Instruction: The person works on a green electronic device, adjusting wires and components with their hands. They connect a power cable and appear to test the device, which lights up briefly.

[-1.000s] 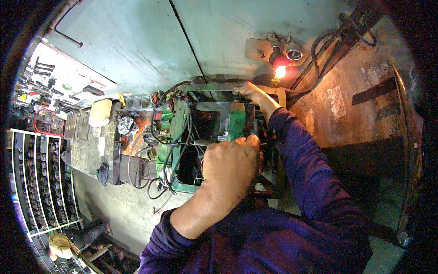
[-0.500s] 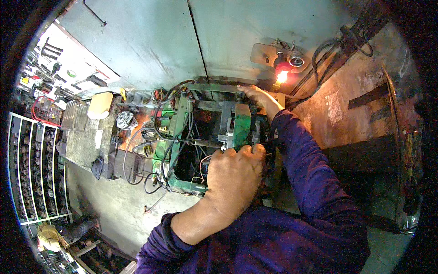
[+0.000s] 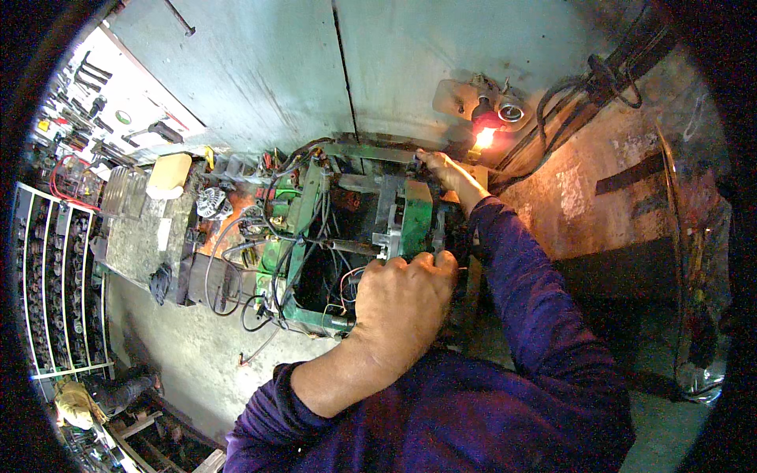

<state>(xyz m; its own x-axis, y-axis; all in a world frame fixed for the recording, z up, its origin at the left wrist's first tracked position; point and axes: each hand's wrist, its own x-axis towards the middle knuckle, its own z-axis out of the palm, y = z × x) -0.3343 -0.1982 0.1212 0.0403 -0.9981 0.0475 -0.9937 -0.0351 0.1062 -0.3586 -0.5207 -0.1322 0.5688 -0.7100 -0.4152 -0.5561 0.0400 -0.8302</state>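
Observation:
A green metal machine frame (image 3: 303,315) with loose black cables stands in front of me. Over its near right side my left hand (image 3: 406,303) is closed, knuckles up; what its fingers grip is hidden beneath it. My right hand (image 3: 451,176) reaches to the far right corner, its fingers closed around a dark part there that I cannot make out. Between the two hands lie a green block (image 3: 416,217) and a grey metal bracket (image 3: 385,239). A metal shaft (image 3: 351,247) runs leftward from the bracket across the frame's dark opening.
A lit bulb (image 3: 485,137) glows just beyond my right hand, against the wall. To the left stands a workbench (image 3: 142,244) with a finned metal part (image 3: 211,202). A white-barred rack (image 3: 59,276) and a person in yellow (image 3: 75,406) are farther left.
The view has shifted slightly, so the bench and rack sit a little farther left. Both hands stay closed at the same places on the machine.

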